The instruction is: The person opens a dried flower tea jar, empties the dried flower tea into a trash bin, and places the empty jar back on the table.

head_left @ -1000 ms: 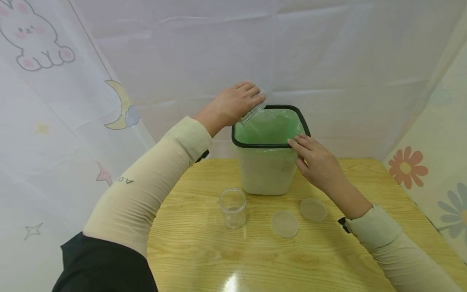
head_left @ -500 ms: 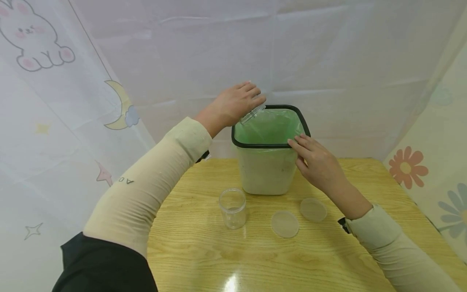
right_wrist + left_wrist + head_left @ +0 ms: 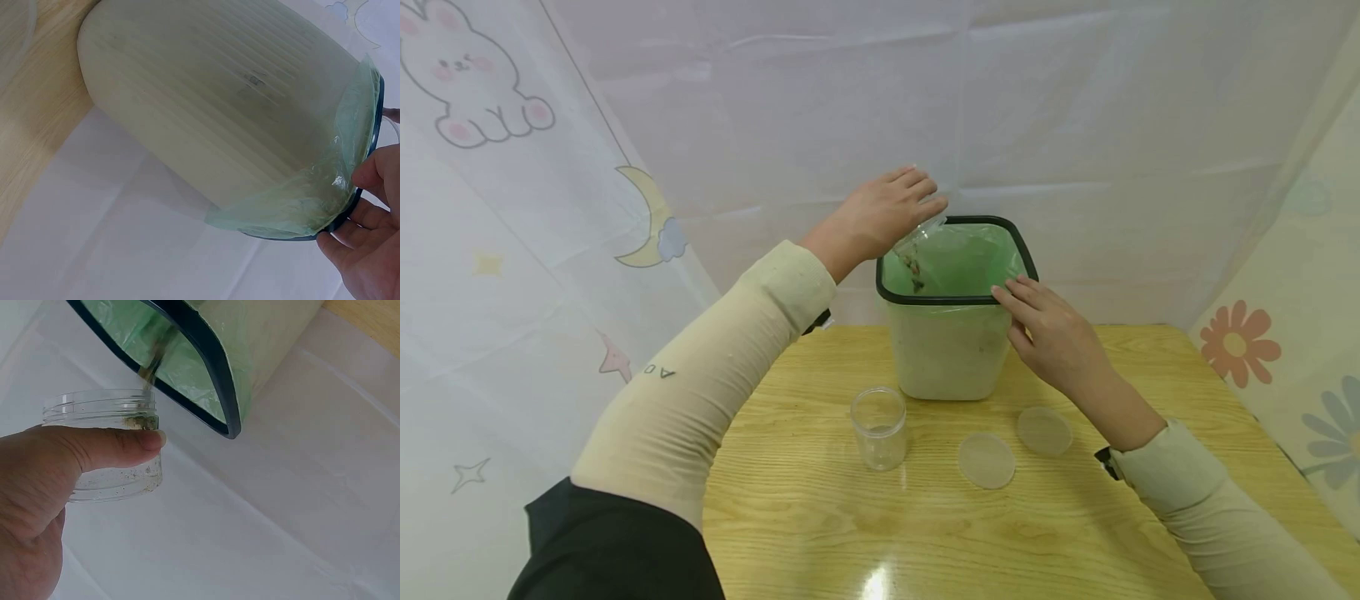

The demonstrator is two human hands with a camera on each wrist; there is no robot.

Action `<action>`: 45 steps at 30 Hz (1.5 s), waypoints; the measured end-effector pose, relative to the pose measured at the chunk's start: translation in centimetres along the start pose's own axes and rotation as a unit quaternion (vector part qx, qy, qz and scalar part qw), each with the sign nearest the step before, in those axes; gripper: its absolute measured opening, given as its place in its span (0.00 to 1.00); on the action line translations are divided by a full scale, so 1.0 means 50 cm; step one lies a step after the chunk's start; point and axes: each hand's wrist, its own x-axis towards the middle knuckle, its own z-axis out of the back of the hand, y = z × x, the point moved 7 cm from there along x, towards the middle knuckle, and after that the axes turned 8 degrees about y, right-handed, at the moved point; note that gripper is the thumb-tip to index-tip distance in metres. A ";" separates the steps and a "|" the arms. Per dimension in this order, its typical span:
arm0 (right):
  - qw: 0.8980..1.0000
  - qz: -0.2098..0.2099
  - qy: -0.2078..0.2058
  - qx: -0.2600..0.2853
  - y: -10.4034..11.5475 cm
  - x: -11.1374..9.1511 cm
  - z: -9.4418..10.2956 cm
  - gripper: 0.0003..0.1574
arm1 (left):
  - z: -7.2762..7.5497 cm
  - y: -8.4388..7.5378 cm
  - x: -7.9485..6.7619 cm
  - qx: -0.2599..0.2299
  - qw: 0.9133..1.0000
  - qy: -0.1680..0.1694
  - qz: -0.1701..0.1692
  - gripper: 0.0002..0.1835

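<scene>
My left hand grips a clear screw-top jar, tipped over the left side of a trash bin. Small dark brown bits fall from its mouth into the green bag lining the bin. In the left wrist view some crumbs cling inside the jar near the thumb. My right hand holds the bin's black rim at the front right corner, thumb on one side and fingers on the other, as the right wrist view shows.
A second clear jar stands uncovered on the wooden table, in front of the bin. Two round translucent lids lie flat to its right. White fabric hangs behind the bin, and printed sheets hang at both sides.
Brown bits now pour out of the tilted jar into the bin; none were seen falling before. Both hands stay nearly where they were.
</scene>
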 end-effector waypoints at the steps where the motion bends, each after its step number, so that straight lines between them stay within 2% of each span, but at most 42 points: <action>1: 1.000 0.000 0.000 0.000 0.000 0.000 0.000 0.30 | 0.000 0.000 0.000 0.000 1.000 -0.001 -0.001 0.38; 15: 1.000 -0.005 0.009 -0.001 -0.007 0.002 -0.010 0.29 | 0.001 0.001 0.001 0.005 1.000 0.001 -0.003 0.38; 28: 1.000 -0.004 0.004 0.010 -0.001 0.001 -0.007 0.31 | -0.001 -0.003 0.007 0.021 1.000 0.017 -0.002 0.40; 36: 1.000 -0.006 0.002 0.004 -0.006 0.000 -0.012 0.30 | -0.002 -0.012 0.014 0.085 0.996 0.020 -0.017 0.41; 45: 1.000 -0.003 0.000 0.002 -0.005 0.001 -0.011 0.30 | 0.000 -0.017 0.014 0.130 0.991 0.018 -0.036 0.43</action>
